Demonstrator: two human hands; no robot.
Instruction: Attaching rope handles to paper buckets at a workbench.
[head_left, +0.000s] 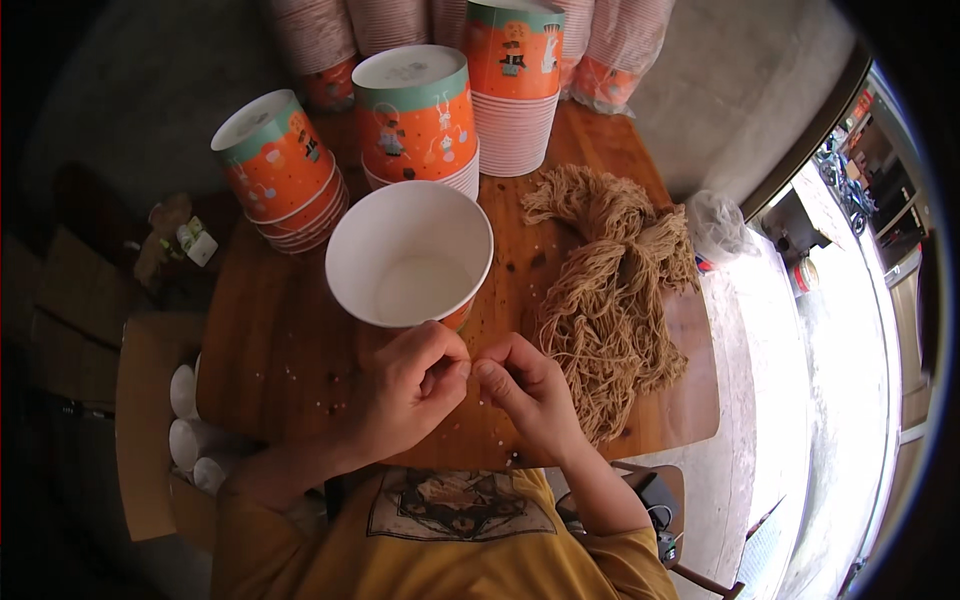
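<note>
My left hand (410, 390) and my right hand (530, 395) meet at the fingertips, just in front of an open paper bucket (410, 255). Both are closed in a pinch. Whatever lies between the fingers is too small or hidden to name. White inside and orange outside, the bucket stands mouth up on the wooden table (275, 350). To the right of my right hand, a loose heap of tan cord (620, 300) spreads over the tabletop.
Upside-down orange bucket stacks stand at left (280, 165), centre (415, 115) and back (515, 70). Bagged stacks (605, 50) line the wall. A cardboard box (150, 420) holding white cups sits below the left edge. A clear plastic bag (718, 228) lies off the right edge.
</note>
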